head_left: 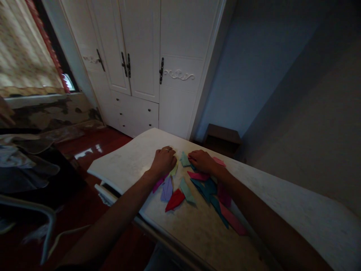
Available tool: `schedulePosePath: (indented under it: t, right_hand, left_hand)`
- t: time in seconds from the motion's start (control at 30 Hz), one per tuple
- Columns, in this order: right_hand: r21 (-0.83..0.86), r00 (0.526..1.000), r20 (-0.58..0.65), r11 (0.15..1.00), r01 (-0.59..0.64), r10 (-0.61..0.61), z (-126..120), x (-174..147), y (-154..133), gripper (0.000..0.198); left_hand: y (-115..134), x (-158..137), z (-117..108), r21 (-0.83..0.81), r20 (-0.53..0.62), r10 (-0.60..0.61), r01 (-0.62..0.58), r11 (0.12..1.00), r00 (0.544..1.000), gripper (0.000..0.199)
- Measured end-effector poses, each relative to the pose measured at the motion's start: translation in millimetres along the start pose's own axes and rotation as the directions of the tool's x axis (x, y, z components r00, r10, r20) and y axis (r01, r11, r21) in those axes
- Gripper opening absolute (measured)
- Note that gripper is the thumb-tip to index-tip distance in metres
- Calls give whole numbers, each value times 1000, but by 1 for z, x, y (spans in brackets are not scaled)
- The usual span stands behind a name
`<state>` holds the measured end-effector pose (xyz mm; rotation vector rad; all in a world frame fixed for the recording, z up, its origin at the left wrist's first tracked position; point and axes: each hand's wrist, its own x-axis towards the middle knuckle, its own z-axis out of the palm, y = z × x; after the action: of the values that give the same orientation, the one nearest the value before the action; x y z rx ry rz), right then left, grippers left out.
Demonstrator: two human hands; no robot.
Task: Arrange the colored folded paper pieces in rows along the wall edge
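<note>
Folded paper pieces in several colours lie on a white table (pixel 254 188). My left hand (pixel 165 160), with a ring on one finger, is curled at the left of the group, touching or just over a yellow-green folded paper (pixel 174 169). My right hand (pixel 201 161) is curled beside a mint folded paper (pixel 184 159), a bit of red showing at its fingertips. What either hand grips is hidden. Nearer me lie a lilac piece (pixel 167 189), a red piece (pixel 175 200), another mint piece (pixel 187 192), teal pieces (pixel 208 188) and a pink piece (pixel 232 219).
A white wardrobe (pixel 180 37) with dark handles stands behind the table. A low brown cabinet (pixel 222 131) is by the wall. At left are a curtained window (pixel 28 49), a chair frame (pixel 28 203) and dark cloth (pixel 34 162). The table's drawer (pixel 105 194) sticks out slightly.
</note>
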<state>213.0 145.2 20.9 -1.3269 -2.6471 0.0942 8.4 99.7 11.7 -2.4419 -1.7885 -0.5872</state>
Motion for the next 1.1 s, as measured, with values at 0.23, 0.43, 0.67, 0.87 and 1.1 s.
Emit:
schedulePosePath:
  t: [0.23, 0.43, 0.67, 0.87, 1.1]
  right_hand:
    - [113, 990, -87, 989, -97, 107, 1, 9, 6, 20]
    - [347, 913, -218, 901, -259, 346, 3, 17, 21, 35]
    - [506, 883, -171, 808, -302, 438, -2, 5, 40, 40]
    - [426, 905, -114, 843, -329, 411, -8, -37, 56, 31]
    - [433, 895, -157, 844, -318, 418, -4, -94, 67, 37]
  left_hand:
    - [6, 1, 9, -177, 47, 387, -374, 910, 921, 32]
    - [0, 2, 16, -109, 91, 321, -311, 944, 943, 35]
    - [-9, 5, 23, -151, -20, 304, -303, 941, 953, 41]
    - [-8, 6, 21, -279, -13, 287, -279, 919, 958, 46]
    - [4, -5, 6, -467, 12, 408, -355, 810, 913, 48]
